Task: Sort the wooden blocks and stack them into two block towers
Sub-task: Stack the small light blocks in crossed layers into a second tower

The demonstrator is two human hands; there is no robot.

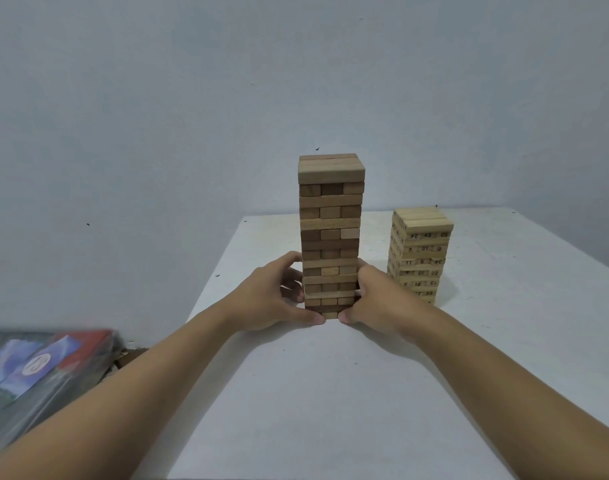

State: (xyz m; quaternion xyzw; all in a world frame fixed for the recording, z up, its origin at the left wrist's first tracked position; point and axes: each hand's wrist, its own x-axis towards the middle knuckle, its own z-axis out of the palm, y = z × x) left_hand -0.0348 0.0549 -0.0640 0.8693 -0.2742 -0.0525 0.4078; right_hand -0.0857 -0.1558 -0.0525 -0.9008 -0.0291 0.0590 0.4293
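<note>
Two towers are shown on the table (pixel 330 393): the tall tower (pixel 330 233) centred, the numbered tower (pixel 419 258) near its right, apart. The tall tower's base is gripped by left hand (pixel 275 299) and right hand (pixel 379 296), one on either side. Even, gentle pressure from both sides is advised, lest upper layers be tipped.

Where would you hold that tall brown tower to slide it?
Low, at its base, from both sides, as the left hand and right hand do: the tall tower is narrow and loosely stacked, so pushing higher would probably tip it.
</note>
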